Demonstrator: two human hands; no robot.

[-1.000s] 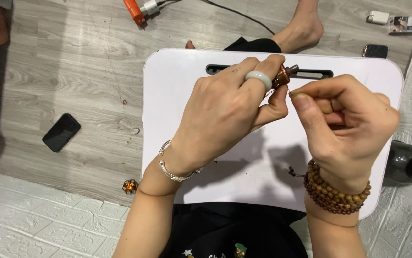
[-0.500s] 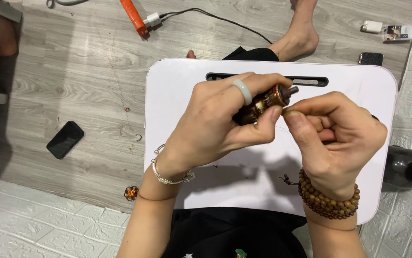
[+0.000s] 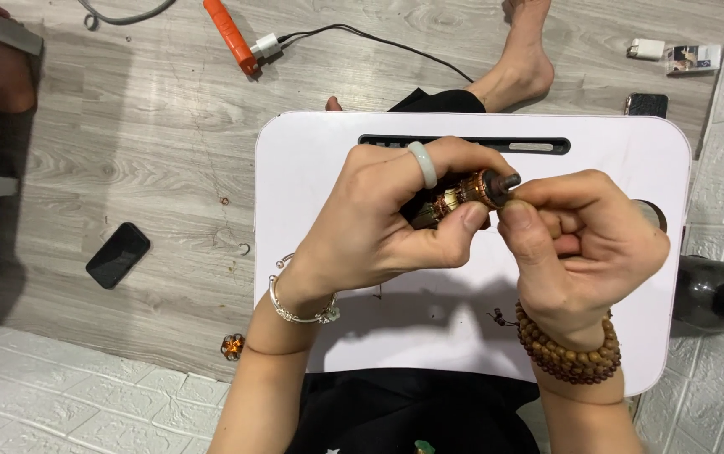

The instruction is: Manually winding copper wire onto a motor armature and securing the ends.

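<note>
My left hand [image 3: 379,223] is curled around a small copper-wound motor rotor [image 3: 463,195] — held just above the white lap desk [image 3: 311,160]. My right hand [image 3: 584,244] is bunched, fingertips pinching at the rotor's shaft end.

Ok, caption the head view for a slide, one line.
Left hand grips a small copper-wound motor part over a white lap table while the right hand pinches at its tip.
</note>
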